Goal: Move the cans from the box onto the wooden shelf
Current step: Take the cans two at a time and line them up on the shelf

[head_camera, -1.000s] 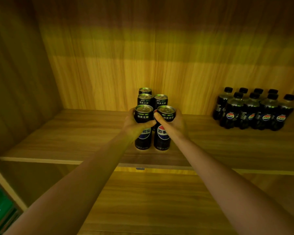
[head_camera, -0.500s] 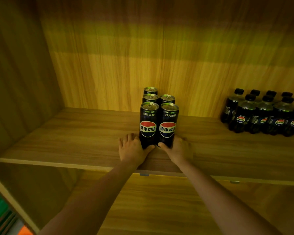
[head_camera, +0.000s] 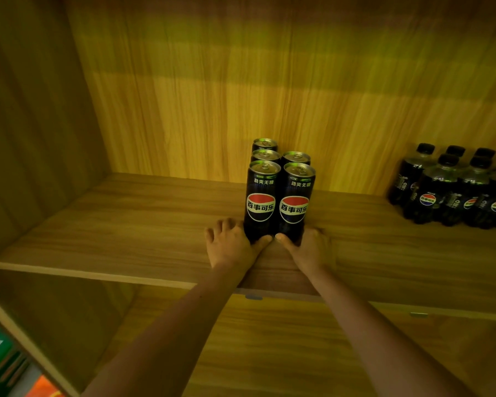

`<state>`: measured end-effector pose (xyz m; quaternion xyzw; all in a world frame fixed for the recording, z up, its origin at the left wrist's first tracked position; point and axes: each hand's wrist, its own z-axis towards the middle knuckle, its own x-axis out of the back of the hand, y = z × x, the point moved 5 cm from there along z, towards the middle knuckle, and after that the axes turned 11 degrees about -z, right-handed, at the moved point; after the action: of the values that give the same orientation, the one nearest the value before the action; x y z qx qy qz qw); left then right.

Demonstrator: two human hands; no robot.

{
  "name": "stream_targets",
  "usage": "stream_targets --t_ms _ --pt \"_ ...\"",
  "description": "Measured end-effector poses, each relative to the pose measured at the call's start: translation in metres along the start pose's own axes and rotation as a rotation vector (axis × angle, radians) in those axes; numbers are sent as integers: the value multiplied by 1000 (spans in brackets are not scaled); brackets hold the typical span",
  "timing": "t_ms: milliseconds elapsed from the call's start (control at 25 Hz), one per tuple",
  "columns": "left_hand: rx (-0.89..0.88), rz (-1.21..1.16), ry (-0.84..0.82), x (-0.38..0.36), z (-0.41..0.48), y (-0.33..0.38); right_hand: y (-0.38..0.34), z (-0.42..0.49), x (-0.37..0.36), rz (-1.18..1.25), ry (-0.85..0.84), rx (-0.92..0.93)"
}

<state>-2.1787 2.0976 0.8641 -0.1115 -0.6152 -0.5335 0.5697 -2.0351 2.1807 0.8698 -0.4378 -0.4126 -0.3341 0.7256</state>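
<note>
Landmark: I am taking the front pair of cans (head_camera: pixel 279 202) as my reference; both are standing upright on the wooden shelf (head_camera: pixel 126 224), long axes vertical, labels facing me.

Left of the pair: my left hand (head_camera: pixel 231 246) is lying low on the shelf board, just beside the base of the left front can (head_camera: pixel 261 200). Its grip is loose and spread, fingers splayed, thumb touching the can's foot, nothing pinched.

The pair itself: the two cans are touching side by side. Three more cans (head_camera: pixel 265 150) are standing directly behind them, toward the back panel.

Right of the pair: my right hand (head_camera: pixel 312 247) is mirroring the left, at the base of the right front can (head_camera: pixel 297 204). Its grip is also slack, thumb against the can's foot, fingers partly hidden behind the can.

Far right of the pair: a cluster of bottles (head_camera: pixel 455 190) is sitting well apart.

Relation that matters: the cans are lying straight ahead of and above both grips, each hand equally near its own can.

Judgement: I am reading this as placement finishing; the box is not in view, so I am expecting the hands to go back down for more.
</note>
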Motion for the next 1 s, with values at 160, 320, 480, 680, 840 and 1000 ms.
stream_targets --t_ms 160,320,480,680,840,1000 --pt "4 36 -17 0 0 1 -5 -2 0 31 -20 16" --pt "30 -185 38 12 -2 2 -3 -9 12 187 -17 -60" --pt "-73 -281 184 46 -45 3 2 -50 34 229 -15 -32" --pt "-234 -24 81 87 -126 -1 -25 -120 71 50 -65 304" --pt "-222 152 -34 122 -178 -9 -59 -169 115 -233 -29 565" --pt "-262 222 -109 146 -235 -13 -71 -224 134 -392 -62 598"
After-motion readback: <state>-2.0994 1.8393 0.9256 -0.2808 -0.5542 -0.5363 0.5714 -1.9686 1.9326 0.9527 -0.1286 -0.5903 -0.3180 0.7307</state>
